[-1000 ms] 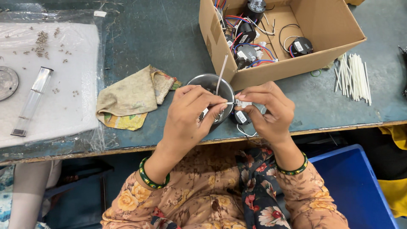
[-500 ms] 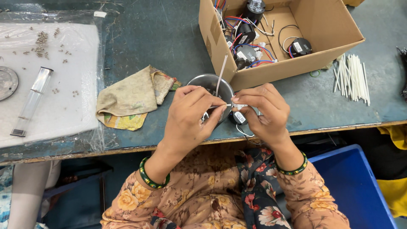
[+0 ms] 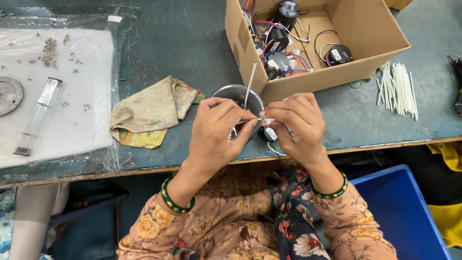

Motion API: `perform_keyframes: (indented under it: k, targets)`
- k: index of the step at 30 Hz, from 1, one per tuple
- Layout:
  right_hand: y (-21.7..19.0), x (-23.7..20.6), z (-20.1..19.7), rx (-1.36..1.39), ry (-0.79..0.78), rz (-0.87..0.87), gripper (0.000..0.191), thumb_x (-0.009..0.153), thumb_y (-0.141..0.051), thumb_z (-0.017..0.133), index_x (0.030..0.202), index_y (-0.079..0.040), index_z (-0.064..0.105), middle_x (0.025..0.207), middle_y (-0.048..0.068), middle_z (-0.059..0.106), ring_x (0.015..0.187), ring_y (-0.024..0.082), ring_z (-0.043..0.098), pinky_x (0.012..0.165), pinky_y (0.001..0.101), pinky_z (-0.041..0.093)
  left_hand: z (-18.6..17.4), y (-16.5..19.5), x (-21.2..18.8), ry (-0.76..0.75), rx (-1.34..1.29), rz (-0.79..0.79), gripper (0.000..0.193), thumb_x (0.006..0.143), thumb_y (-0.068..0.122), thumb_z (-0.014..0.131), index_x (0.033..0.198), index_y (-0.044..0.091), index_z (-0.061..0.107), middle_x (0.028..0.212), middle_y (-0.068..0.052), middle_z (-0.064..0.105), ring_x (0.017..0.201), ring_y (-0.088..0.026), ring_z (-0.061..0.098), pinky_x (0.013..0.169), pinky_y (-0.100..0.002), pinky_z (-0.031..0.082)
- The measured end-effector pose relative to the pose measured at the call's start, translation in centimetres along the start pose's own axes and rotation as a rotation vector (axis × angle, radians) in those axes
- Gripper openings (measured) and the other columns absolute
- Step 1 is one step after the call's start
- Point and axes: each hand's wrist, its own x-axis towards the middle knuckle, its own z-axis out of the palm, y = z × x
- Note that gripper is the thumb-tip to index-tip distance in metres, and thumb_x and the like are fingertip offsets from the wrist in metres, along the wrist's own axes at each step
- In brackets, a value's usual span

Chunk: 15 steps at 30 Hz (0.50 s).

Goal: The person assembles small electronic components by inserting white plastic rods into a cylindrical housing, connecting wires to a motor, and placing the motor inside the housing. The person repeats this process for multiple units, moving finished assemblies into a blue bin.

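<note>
My left hand (image 3: 216, 130) and my right hand (image 3: 296, 125) meet fingertip to fingertip just over the front rim of a small metal bowl (image 3: 230, 93). The left thumb and forefinger pinch a thin white sleeve (image 3: 260, 119) that runs across to the right fingers. My right hand grips a small black part (image 3: 269, 134) with a white label, and a thin wire loops below it. A white stick (image 3: 249, 79) leans out of the bowl. Both wrists wear green bangles.
An open cardboard box (image 3: 337, 77) of black wired parts stands behind the bowl. White tubes (image 3: 399, 89) lie at the right, a crumpled cloth (image 3: 149, 110) at the left. A white sheet (image 3: 72, 125) holds screws (image 3: 48, 48), a clear tube (image 3: 38, 115) and a metal disc (image 3: 7, 94). A blue bin (image 3: 399, 207) sits below the table edge.
My fingertips have drawn slightly closer together over the bowl, with small finger shifts on the white sleeve. Nothing else has moved.
</note>
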Motion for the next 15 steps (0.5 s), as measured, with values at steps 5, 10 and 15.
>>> perform_keyframes:
  k: [5, 10, 15]
  targets:
    - [0.0, 0.0, -0.1, 0.035, -0.004, 0.006, 0.025, 0.079, 0.004, 0.081, 0.099, -0.006, 0.07, 0.099, 0.005, 0.073, 0.09, 0.024, 0.066, 0.095, 0.0393, 0.051, 0.1, 0.1, -0.1, 0.011, 0.001, -0.001, 0.007, 0.092, 0.012, 0.077, 0.095, 0.012, 0.071, 0.09, 0.002, 0.068, 0.091, -0.019, 0.064, 0.097, -0.037, 0.043]
    - [0.7, -1.2, -0.6, 0.264, -0.052, 0.232, 0.028, 0.082, 0.0, 0.081, 0.107, -0.001, 0.071, 0.106, 0.01, 0.074, 0.1, 0.024, 0.07, 0.09, 0.0338, 0.055, -0.3, 0.0, 0.0, -0.032, -0.02, -0.003, 0.006, 0.096, 0.015, 0.075, 0.1, 0.011, 0.072, 0.092, 0.001, 0.068, 0.092, -0.019, 0.065, 0.102, -0.037, 0.043]
    - [2.4, -3.1, -0.8, 0.672, -0.079, 0.505, 0.022, 0.093, -0.003, 0.075, 0.115, 0.003, 0.073, 0.113, 0.013, 0.072, 0.105, 0.019, 0.07, 0.089, 0.0286, 0.056, -1.6, -0.7, -0.1, -0.118, -0.008, -0.01, 0.011, 0.098, 0.016, 0.072, 0.108, 0.012, 0.074, 0.095, -0.001, 0.069, 0.096, -0.019, 0.066, 0.109, -0.042, 0.041]
